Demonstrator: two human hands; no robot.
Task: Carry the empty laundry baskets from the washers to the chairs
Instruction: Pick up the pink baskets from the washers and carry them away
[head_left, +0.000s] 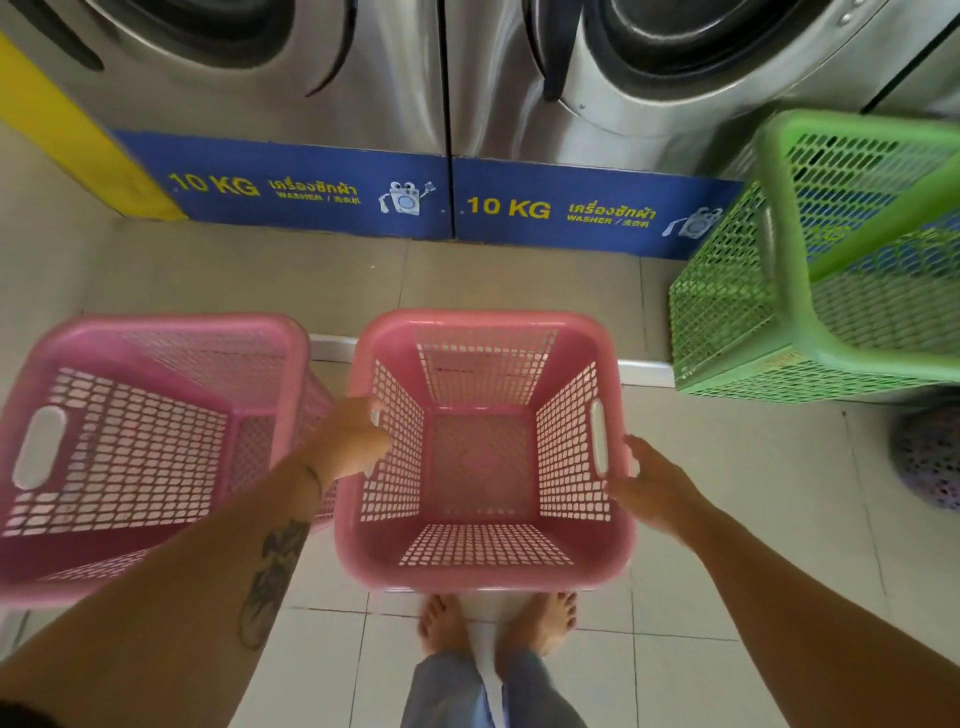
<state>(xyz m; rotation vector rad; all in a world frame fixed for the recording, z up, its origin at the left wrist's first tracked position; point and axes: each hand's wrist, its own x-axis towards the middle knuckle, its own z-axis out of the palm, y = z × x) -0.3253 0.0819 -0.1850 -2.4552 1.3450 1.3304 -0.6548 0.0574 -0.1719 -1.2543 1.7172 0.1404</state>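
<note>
Head view looks straight down at a tiled floor (727, 493) in front of two steel front-loading washers (322, 93) whose blue base strips read "10 KG WASHER". A pink laundry basket (483, 569) sits in the middle, empty, its mesh bottom and walls showing through. The left hand (345, 441) is at the basket's left rim, fingers curled over the edge by the handle slot, gripping it. The right hand (652, 480) is at the right wall beside the other handle slot, fingers spread and lying against the outside of the basket; whether it has a real hold there cannot be told. The left forearm carries a dark tattoo (272, 582).

A second pink basket (130, 452) stands just left of the middle one, tilted in the wide-angle picture, also empty, with an oval handle slot on its near-left wall. A green mesh basket (800, 291) stands to the far right, close against the right washer's base. A purple perforated round thing (930, 462) lies at the right edge below the green basket, cut off by the frame. Two bare feet (498, 623) stand near, just behind the middle basket, below blue-grey trouser legs
</note>
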